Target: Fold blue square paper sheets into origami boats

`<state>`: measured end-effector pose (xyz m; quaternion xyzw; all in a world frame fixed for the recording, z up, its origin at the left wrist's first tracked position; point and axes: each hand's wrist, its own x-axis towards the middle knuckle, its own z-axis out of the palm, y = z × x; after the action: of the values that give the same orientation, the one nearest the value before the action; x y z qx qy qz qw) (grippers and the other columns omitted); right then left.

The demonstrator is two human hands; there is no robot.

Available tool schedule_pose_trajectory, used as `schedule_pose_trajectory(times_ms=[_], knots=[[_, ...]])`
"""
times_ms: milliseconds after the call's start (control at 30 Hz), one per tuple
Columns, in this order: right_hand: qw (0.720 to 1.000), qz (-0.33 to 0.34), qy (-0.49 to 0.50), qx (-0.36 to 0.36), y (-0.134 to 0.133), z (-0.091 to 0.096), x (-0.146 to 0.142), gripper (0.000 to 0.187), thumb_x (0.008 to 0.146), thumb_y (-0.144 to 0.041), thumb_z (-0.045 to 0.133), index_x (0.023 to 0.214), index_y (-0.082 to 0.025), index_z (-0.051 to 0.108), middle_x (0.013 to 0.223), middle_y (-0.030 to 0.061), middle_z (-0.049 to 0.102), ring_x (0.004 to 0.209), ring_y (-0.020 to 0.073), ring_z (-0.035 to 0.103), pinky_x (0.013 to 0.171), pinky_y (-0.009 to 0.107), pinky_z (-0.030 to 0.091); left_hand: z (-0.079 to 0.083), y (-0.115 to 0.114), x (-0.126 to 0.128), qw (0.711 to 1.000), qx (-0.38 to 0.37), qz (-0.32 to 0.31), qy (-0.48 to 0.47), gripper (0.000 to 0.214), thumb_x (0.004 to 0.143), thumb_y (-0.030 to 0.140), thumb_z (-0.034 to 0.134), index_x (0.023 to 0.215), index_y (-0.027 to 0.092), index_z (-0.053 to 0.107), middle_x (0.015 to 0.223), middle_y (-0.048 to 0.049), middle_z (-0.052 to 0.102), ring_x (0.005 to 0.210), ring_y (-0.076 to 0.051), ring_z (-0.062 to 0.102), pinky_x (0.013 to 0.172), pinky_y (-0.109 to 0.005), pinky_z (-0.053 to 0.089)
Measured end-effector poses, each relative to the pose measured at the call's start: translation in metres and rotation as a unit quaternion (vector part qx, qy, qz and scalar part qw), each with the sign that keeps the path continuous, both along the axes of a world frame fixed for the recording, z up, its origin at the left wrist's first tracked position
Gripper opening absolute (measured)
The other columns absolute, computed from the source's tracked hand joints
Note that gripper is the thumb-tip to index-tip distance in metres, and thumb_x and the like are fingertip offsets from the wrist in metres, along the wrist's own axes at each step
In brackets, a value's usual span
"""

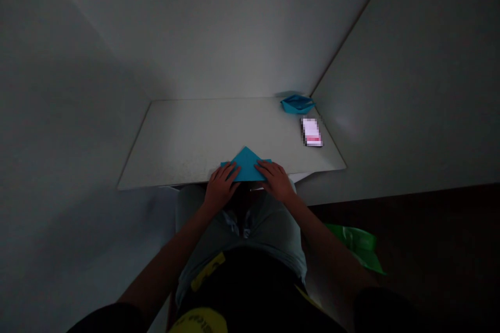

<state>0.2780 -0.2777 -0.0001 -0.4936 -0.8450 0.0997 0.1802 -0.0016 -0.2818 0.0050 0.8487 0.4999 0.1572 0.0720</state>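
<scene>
Resting with the fingers of the left hand (222,184) and right hand (276,179) over the two sides of the folded blue paper (246,164), about midway along the near edge of the bench (187,135), peak toward the far edge; whether pinching with the thumbs, cannot tell. Best to press evenly, keep the layers aligned and smooth outward along the creases. Held palms down, angled inward, with thumbs low by the paper's near side. Near the right edge, see a phone (311,131); by the far right corner, a blue paper boat (297,107), open on top.
</scene>
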Motion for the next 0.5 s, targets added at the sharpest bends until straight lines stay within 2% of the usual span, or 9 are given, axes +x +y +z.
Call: schedule_pose_trajectory(times_ms=[100,167,300,400,500], knots=[[1.0,-0.003,0.003,-0.024,-0.001,0.005,0.002,0.055,0.097,-0.013,0.069,0.149,-0.029,0.068,0.159,0.0088,0.065,0.142,0.0319,0.061,0.117,0.051,0.044,0.002,0.002,-0.011,1.0,-0.028,-0.004,-0.012,0.052,0.104,0.02,0.056,0.154,0.03,0.064,0.162,-0.0063,0.063,0.151,-0.03,0.056,0.123,-0.053,0.046],[0.999,-0.007,0.016,-0.033,0.001,0.012,0.003,0.046,0.097,-0.011,0.068,0.138,-0.03,0.075,0.148,0.0078,0.073,0.133,0.0309,0.067,0.114,0.051,0.045,0.008,0.007,-0.017,0.998,-0.049,-0.007,-0.032,0.043,0.103,0.019,0.057,0.142,0.03,0.074,0.149,-0.0075,0.073,0.138,-0.03,0.066,0.115,-0.051,0.052],[0.994,-0.009,0.101,-0.049,0.018,0.039,0.009,0.025,0.106,-0.024,0.063,0.125,-0.03,0.079,0.12,0.0067,0.084,0.112,0.0267,0.075,0.105,0.046,0.049,0.036,0.03,-0.025,0.985,-0.091,-0.004,-0.147,0.027,0.107,0.035,0.06,0.119,0.027,0.082,0.117,-0.0072,0.083,0.108,-0.026,0.077,0.101,-0.041,0.059],[0.979,-0.023,0.194,-0.053,0.049,0.059,0.014,0.024,0.108,-0.038,0.062,0.121,-0.027,0.079,0.115,0.0066,0.083,0.103,0.0255,0.076,0.093,0.039,0.054,0.06,0.058,-0.027,0.966,-0.098,0.008,-0.24,0.029,0.106,0.045,0.064,0.117,0.025,0.081,0.114,-0.0056,0.083,0.106,-0.024,0.076,0.098,-0.036,0.06],[0.974,-0.043,0.214,-0.067,0.085,0.062,0.016,0.027,0.104,-0.046,0.067,0.116,-0.025,0.078,0.104,0.0052,0.082,0.09,0.0244,0.073,0.084,0.036,0.056,0.065,0.089,-0.027,0.96,-0.109,0.043,-0.254,0.027,0.102,0.041,0.069,0.12,0.024,0.079,0.115,-0.0049,0.082,0.103,-0.023,0.076,0.096,-0.035,0.059]])
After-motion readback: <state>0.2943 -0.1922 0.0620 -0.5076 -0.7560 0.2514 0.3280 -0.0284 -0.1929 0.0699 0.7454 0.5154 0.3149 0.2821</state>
